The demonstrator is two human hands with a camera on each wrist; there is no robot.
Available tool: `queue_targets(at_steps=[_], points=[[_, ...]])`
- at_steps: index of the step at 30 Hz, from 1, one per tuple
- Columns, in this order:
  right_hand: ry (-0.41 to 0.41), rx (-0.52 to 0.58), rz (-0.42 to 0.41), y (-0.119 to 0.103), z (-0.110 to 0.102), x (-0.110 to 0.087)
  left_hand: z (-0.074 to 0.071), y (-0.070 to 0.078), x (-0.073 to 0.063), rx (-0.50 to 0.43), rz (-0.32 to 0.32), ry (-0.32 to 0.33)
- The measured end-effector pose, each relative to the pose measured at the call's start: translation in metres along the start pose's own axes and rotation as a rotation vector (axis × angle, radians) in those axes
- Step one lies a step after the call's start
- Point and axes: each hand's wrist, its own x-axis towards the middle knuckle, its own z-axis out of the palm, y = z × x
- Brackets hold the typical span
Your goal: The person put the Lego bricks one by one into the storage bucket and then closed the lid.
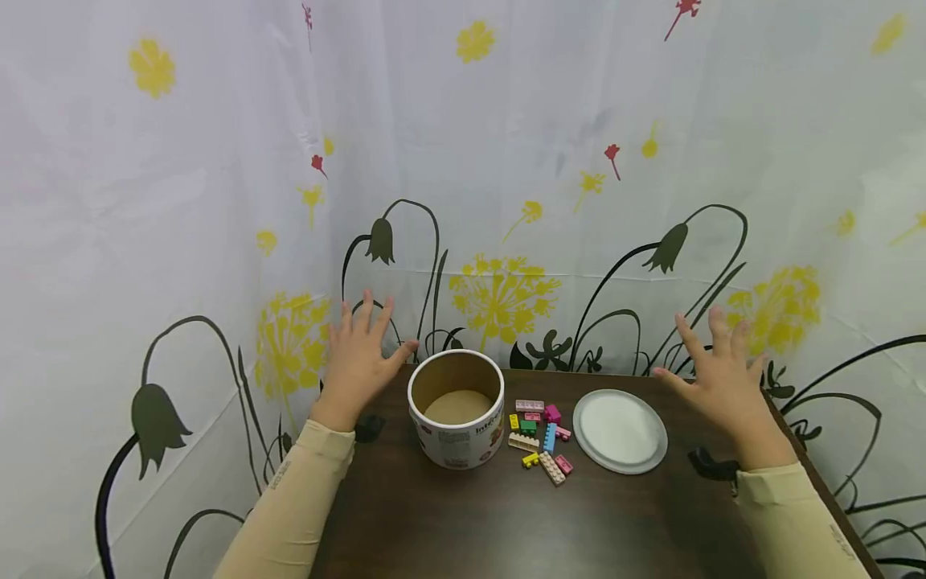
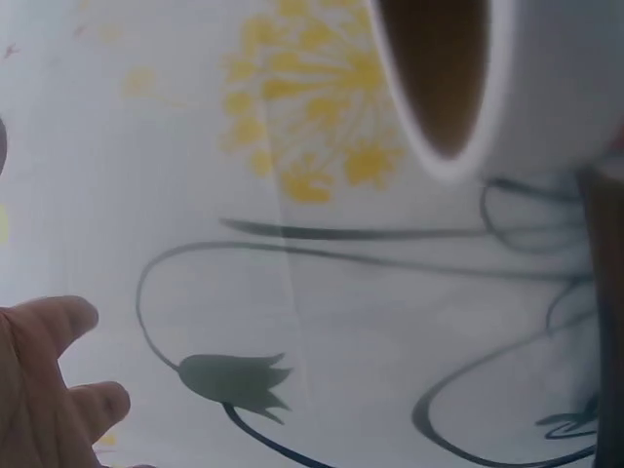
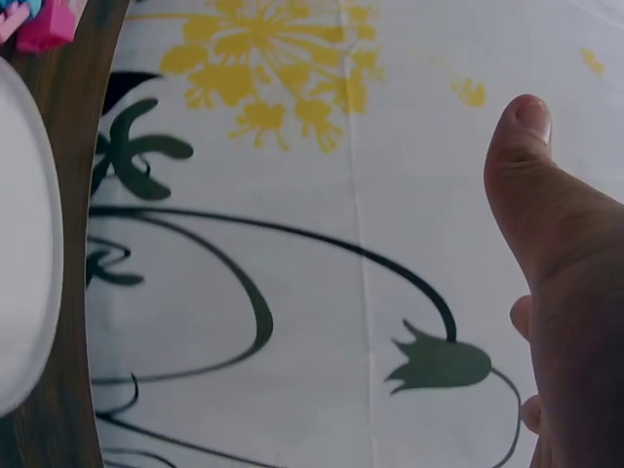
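Observation:
In the head view my left hand is raised with spread fingers, just left of a round white tub with printed sides. Nothing is held in it. The tub stands upright and open-topped, and the part of its inside that shows holds nothing. My right hand, also raised and spread, holds nothing, to the right of a round white plate. Between tub and plate lies a loose group of toy building bricks, among them a blue brick, a green brick and a cream brick.
The dark brown table bears all of these things. Behind it hangs a white curtain printed with yellow and red flowers and dark stems. A black strap piece sits at the right wrist.

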Motion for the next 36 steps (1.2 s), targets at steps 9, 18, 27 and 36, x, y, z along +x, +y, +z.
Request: queue_targets(at_steps=[9, 18, 27, 36], points=[[0.036, 0.059, 0.007, -0.021, 0.017, -0.018, 0.015, -0.008, -0.034, -0.108, -0.036, -0.005], [0.140, 0.256, -0.031, -0.038, 0.050, -0.042, 0.031, -0.013, -0.049, -0.180, -0.024, 0.013], [0.194, 0.459, 0.005, -0.064, 0.084, -0.059, 0.042, -0.006, -0.053, -0.334, -0.025, -0.025], [0.157, 0.540, 0.021, -0.086, 0.134, -0.072, 0.056, -0.007, -0.062, -0.454, -0.037, -0.053]])
